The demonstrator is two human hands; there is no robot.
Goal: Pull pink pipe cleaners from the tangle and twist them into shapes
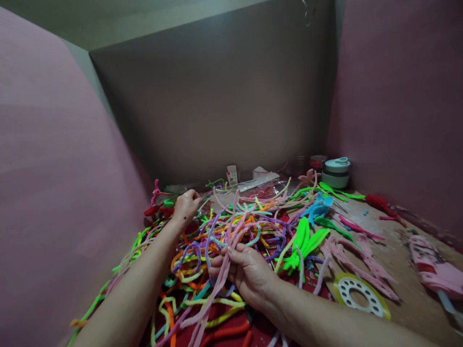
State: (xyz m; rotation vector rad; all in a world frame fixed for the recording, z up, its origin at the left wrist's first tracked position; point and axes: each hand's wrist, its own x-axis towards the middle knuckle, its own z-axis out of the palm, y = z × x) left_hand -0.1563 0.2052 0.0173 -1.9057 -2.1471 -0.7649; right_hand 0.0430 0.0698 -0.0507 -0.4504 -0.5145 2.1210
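Note:
My right hand (249, 272) is closed around a bundle of pale pink pipe cleaners (226, 262), thumb on top, their ends running up and down past the fingers. Farther off to the left, my left hand (187, 206) has its fingertips pinched together beside a clear plastic wrapper (265, 188); what they hold, if anything, is hidden. Between and below both hands spreads a tangled heap of pipe cleaners (195, 258) in purple, orange, yellow and other colours. A bright green leaf-like bunch of pipe cleaners (304, 243) lies right of my right hand.
On the right are a roll of clear tape (361, 296), a pink tool (437, 270), shaped pink pieces (365, 260) and a blue piece (318, 207). A lidded mint-green container (335, 172) stands at the back right. Pink walls (54, 159) rise on both sides.

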